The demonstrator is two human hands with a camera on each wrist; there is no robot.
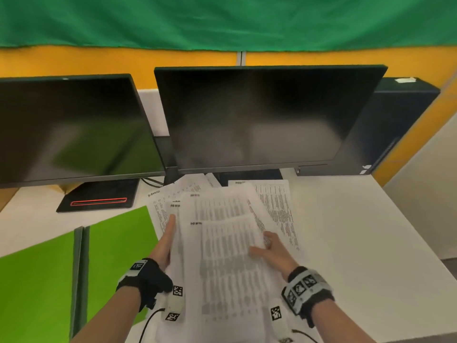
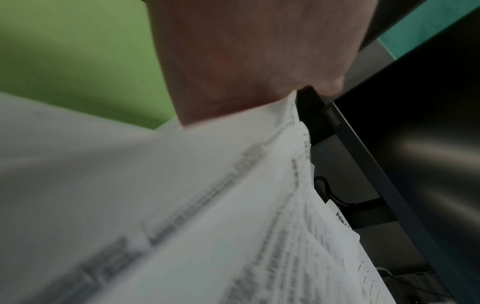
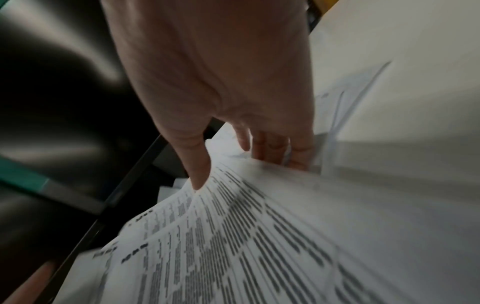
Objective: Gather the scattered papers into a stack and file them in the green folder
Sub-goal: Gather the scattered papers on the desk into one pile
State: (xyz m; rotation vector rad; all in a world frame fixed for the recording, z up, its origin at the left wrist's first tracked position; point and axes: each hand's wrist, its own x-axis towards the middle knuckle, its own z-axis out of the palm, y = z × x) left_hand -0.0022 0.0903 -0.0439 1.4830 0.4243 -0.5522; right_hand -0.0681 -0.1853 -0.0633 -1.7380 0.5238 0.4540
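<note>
White desk (image 1: 346,219) carries papers (image 1: 227,243), green folder (image 1: 118,238), two dark monitors (image 1: 259,115).

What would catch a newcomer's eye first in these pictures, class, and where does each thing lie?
First the fanned-out printed papers at the middle of the white desk, with the left hand at their left edge and the right hand gripping their right side. Next the bright green folder, lying open to the left. Behind stand two dark monitors.
</note>
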